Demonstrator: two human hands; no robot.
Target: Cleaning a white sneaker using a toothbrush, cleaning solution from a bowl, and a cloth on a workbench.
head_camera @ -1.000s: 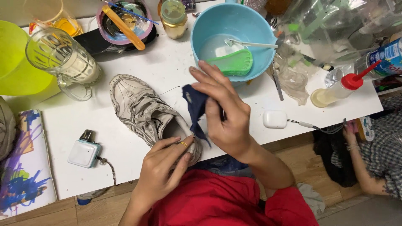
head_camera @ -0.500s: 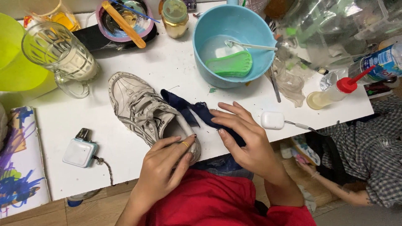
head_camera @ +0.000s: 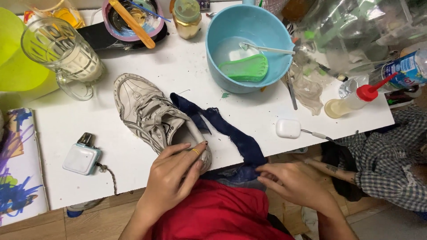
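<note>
1. The left hand (head_camera: 175,171) lies flat over the heel of the grey sneaker (head_camera: 153,118), fingers spread across the heel collar, pressing rather than gripping; it closes on nothing.
2. The sneaker runs away from that hand, its long axis slanting up and to the left across the white bench (head_camera: 133,66), toe farthest off.
3. The right hand (head_camera: 296,184) sits at the bench edge, fingertips pinching the near end of the dark blue cloth strip (head_camera: 231,133).
4. The strip stretches from this hand up-left into the shoe opening, just beside the left hand.
5. The left hand is nearer the sneaker; the right is nearer the cloth.
6. Beyond both hands stands a blue bowl (head_camera: 267,31) with a green brush (head_camera: 247,67).
</note>
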